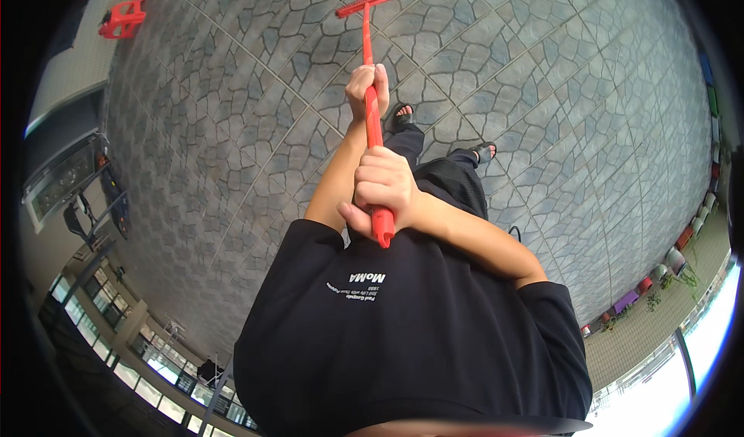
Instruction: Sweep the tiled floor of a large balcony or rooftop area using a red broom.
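Observation:
A red long-handled brush [367, 4] extends ahead of me, with its wide bristled head at the far end. My left hand [368, 85] is wrapped around the middle of the red handle, thumb on the right side. Nearer my chest, my right hand [385, 184] grips the handle close to its hollow, notched end, fingers over the top and thumb at the lower left. The handle runs almost straight away from my body. Whether the bristles touch the floor, I cannot tell. Both feet, in dark open-toed sandals [484, 153], stand beyond and right of my hands.
Stone-patterned floor [279, 88] with straight joints surrounds me. A red plastic stool-like object [125, 18] stands at the far left by a pale wall. Farther down the left is dark equipment with bars [113, 199]. Pots and planters [674, 260] with plants line the right edge.

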{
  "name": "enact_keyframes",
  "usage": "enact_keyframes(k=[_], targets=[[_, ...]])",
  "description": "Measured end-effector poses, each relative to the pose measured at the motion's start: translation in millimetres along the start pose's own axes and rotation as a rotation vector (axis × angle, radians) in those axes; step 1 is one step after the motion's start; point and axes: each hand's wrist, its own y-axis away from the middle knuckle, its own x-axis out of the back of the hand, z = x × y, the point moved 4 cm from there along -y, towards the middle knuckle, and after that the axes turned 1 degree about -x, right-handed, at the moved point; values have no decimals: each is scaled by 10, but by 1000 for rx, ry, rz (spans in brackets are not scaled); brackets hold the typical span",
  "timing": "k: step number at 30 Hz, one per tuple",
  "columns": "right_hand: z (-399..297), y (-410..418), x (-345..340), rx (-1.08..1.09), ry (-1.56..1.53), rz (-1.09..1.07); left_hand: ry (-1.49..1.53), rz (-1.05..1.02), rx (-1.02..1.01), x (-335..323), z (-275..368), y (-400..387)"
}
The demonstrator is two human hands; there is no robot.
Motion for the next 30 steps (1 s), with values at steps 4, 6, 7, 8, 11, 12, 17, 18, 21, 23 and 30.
enact_keyframes(k=[4,6,7,8,11,12,17,18,21,23,30], targets=[[862,292,63,-150,34,-31,60,-208,88,-275,-699,377],[886,192,96,-230,-19,-54,36,-164,136,-296,-800,627],[819,170,105,-235,-22,-70,35,-108,146,-271,-689,650],[746,159,121,-207,-47,-89,30,-104,131,-258,-589,650],[493,162,124,-189,-91,-134,43,-75,120,-160,-332,696],[430,160,116,-210,-94,-140,36,-79,142,-134,-274,750],[137,165,91,-253,-114,-170,25,-71,205,-6,48,949],[89,169,75,-255,-118,-176,33,-52,181,20,88,970],[-56,150,28,-235,-137,-173,22,-33,161,134,179,1011],[-134,115,17,-193,-139,-160,5,-42,131,212,277,893],[-233,36,-145,-9,-212,-188,-70,177,57,487,147,624]])
